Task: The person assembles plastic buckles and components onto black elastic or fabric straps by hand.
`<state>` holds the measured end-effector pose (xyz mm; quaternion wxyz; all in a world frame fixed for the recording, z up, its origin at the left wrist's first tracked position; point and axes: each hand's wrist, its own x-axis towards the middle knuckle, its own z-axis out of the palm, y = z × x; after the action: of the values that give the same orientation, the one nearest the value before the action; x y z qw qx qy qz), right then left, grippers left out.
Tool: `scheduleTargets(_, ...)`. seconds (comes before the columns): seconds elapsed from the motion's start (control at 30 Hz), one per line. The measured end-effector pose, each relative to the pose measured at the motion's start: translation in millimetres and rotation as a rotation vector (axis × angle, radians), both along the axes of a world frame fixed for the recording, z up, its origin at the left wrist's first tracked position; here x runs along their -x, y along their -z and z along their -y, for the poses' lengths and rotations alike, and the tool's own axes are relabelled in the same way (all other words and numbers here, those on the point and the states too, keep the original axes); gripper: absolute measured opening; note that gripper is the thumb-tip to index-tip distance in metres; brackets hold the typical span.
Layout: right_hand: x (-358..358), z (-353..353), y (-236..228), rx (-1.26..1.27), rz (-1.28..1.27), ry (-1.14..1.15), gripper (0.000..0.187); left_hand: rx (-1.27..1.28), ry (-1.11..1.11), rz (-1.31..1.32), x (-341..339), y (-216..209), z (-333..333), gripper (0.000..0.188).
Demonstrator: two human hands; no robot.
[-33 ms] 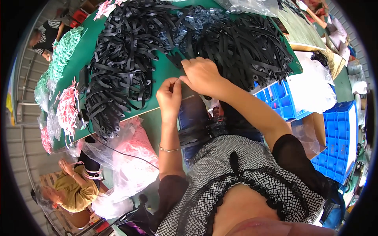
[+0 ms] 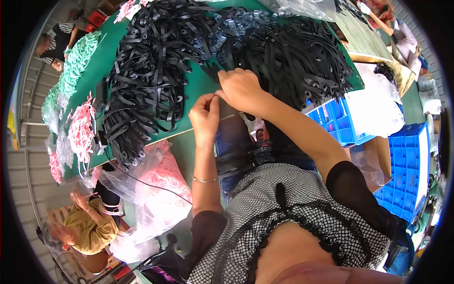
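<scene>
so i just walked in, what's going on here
A person is working with both bare hands at the near edge of a green table. The left hand and right hand meet at the fingertips; whatever is between them is too small to make out. A short black piece lies just beyond the right hand. Heaps of black straps lie to either side, with translucent bluish pieces farther back.

The black straps [image 2: 298, 61] look smooth and softly sheened, like rubbery plastic; the bluish translucent pieces [image 2: 241, 23] are glossy plastic. Smooth green tabletop [image 2: 194, 80], crinkled shiny plastic bag [image 2: 305, 8], polished metal bangle [image 2: 204, 180], hard blue plastic crates [image 2: 402, 161], matt cardboard box [image 2: 384, 154].
</scene>
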<state>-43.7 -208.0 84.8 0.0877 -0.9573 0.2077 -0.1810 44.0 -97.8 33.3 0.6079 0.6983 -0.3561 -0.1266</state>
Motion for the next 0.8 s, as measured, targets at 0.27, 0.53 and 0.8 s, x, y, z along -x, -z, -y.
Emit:
scheduleTargets(0.27,-19.5,5.1,19.2,-0.054,-0.029,0.046,0.026,0.011,0.001,-0.181,-1.8,-7.7,-8.1,0.011)
scheduleTargets(0.53,9.2,1.7,4.4,-0.704,0.324,-0.118,0.046,0.217,0.210,-0.852,18.6,-29.1,-3.1,0.026)
scheduleTargets(0.8,38.6,-7.5,-1.0,-1.117,0.640,-0.182,0.036,0.457,0.148,-0.653,37.6,-34.2,4.0,0.016)
